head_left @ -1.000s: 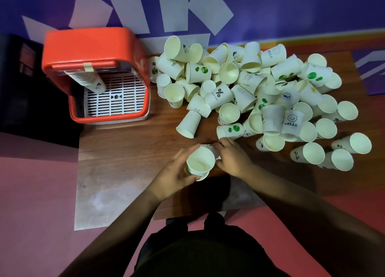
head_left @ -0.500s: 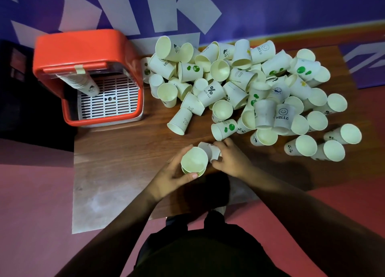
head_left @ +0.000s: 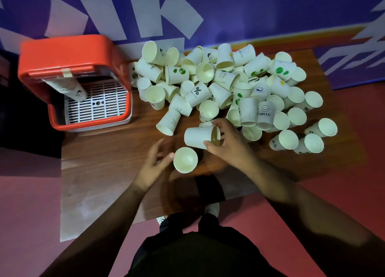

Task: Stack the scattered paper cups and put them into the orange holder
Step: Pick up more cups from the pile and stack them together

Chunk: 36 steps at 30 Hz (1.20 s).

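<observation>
A big heap of white paper cups (head_left: 225,84) lies scattered over the right half of the wooden table (head_left: 104,155). My left hand (head_left: 153,164) grips an upright stack of cups (head_left: 185,160), its mouth facing up, near the table's front middle. My right hand (head_left: 229,143) holds a single cup (head_left: 198,137) on its side by the rim, just above and right of the stack. The orange holder (head_left: 68,57) stands at the back left, with a slanted column of stacked cups (head_left: 68,87) inside.
A white slotted grate (head_left: 98,103) forms the holder's floor. One cup (head_left: 169,122) lies on its side between the holder and my hands. A purple wall with white shapes runs behind the table. My legs and a shoe show below the table's front edge.
My right hand has lifted a single cup from the pile's edge and turned it sideways. The left hand still grips the stack at about the same spot.
</observation>
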{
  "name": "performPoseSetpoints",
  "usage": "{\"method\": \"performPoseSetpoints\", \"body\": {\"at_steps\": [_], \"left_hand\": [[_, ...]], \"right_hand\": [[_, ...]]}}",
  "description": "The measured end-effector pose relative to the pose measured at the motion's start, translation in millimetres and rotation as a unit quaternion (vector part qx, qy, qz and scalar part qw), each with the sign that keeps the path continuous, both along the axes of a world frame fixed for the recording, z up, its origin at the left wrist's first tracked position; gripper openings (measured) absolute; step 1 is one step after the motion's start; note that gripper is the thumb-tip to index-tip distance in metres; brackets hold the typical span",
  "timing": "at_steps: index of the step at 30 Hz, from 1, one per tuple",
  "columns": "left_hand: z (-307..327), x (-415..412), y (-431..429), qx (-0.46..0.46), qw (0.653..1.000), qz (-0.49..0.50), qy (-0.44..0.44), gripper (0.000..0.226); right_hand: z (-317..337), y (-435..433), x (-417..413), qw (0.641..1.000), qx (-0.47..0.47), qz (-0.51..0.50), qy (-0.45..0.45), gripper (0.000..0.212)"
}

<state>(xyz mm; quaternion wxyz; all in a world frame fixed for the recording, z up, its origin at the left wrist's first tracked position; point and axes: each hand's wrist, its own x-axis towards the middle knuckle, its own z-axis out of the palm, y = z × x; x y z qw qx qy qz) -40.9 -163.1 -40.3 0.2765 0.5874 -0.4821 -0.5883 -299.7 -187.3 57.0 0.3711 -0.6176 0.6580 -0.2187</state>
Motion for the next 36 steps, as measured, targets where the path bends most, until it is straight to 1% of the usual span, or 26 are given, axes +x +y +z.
{"method": "performPoseSetpoints", "body": {"at_steps": [2, 3, 4, 6, 8, 10, 14, 17, 19, 22, 24, 25, 26, 28, 30, 33, 35, 36], "left_hand": [[-5.8, 9.1, -17.1, -0.022, 0.996, 0.044, -0.074, 0.047], [-8.7, 12.8, -27.2, -0.027, 0.992, 0.049, -0.114, 0.041], [-11.7, 15.5, -37.3, -0.027, 0.987, 0.045, -0.152, 0.041], [-12.1, 15.9, -55.6, -0.017, 0.975, 0.024, -0.218, 0.05], [-10.9, 11.0, -71.0, -0.011, 0.966, 0.004, -0.258, 0.055], [-9.7, 3.3, -83.7, -0.007, 0.961, -0.012, -0.275, 0.056], [-11.4, -11.9, -103.5, -0.027, 0.954, -0.016, -0.297, 0.062], [-15.1, -21.7, -115.3, -0.012, 0.954, -0.006, -0.299, 0.07], [-21.4, -26.3, -121.5, 0.0, 0.953, -0.007, -0.303, 0.073], [-29.3, -31.2, -125.8, 0.009, 0.95, -0.017, -0.311, 0.068], [-31.0, -31.1, -125.5, 0.009, 0.947, -0.027, -0.32, 0.064], [-31.2, -29.5, -124.4, 0.006, 0.945, -0.034, -0.325, 0.065], [-29.4, -26.6, -121.7, 0.004, 0.944, -0.04, -0.326, 0.066], [-24.6, -17.7, -112.8, -0.005, 0.948, -0.039, -0.317, 0.067], [-19.0, -4.7, -100.0, -0.008, 0.962, -0.008, -0.274, 0.064], [-5.0, 13.9, -75.5, 0.031, 0.986, 0.073, -0.144, 0.063], [8.3, 18.8, -59.2, 0.057, 0.989, 0.129, -0.052, 0.063], [16.6, 18.3, -52.7, 0.061, 0.986, 0.155, -0.011, 0.055]], "right_hand": [[9.1, 6.1, 4.4, 1.0, -0.016, 0.023, -0.013, 0.06], [11.5, 8.5, 7.2, 0.999, -0.024, 0.042, -0.011, 0.06], [12.5, 11.0, 10.0, 0.998, -0.031, 0.063, -0.006, 0.062], [10.4, 15.8, 16.1, 0.994, -0.029, 0.105, 0.012, 0.065], [3.9, 19.6, 22.7, 0.986, -0.045, 0.15, 0.05, 0.07], [-5.0, 21.8, 30.6, 0.978, -0.056, 0.179, 0.088, 0.076], [-28.4, 22.2, 47.5, 0.969, -0.056, 0.205, 0.13, 0.09], [-47.7, 25.5, 56.3, 0.956, -0.06, 0.243, 0.15, 0.09], [-55.9, 27.8, 57.9, 0.958, -0.065, 0.241, 0.142, 0.087], [-56.2, 27.8, 57.7, 0.968, -0.067, 0.218, 0.102, 0.084], [-51.3, 23.5, 52.3, 0.989, -0.035, 0.135, 0.046, 0.071], [-51.5, 19.6, 46.9, 0.995, -0.042, 0.081, 0.043, 0.062], [-53.7, 14.3, 39.6, 0.995, -0.068, 0.035, 0.067, 0.054], [-62.6, 2.8, 23.0, 0.985, -0.1, -0.004, 0.14, 0.046], [-69.3, -8.7, 11.0, 0.978, -0.066, 0.009, 0.199, 0.043], [-77.0, -23.8, 6.0, 0.965, -0.009, 0.023, 0.262, 0.046], [-80.0, -33.7, 9.9, 0.952, 0.019, 0.006, 0.304, 0.048], [-82.0, -38.4, 12.4, 0.946, 0.029, -0.002, 0.324, 0.048]]}}
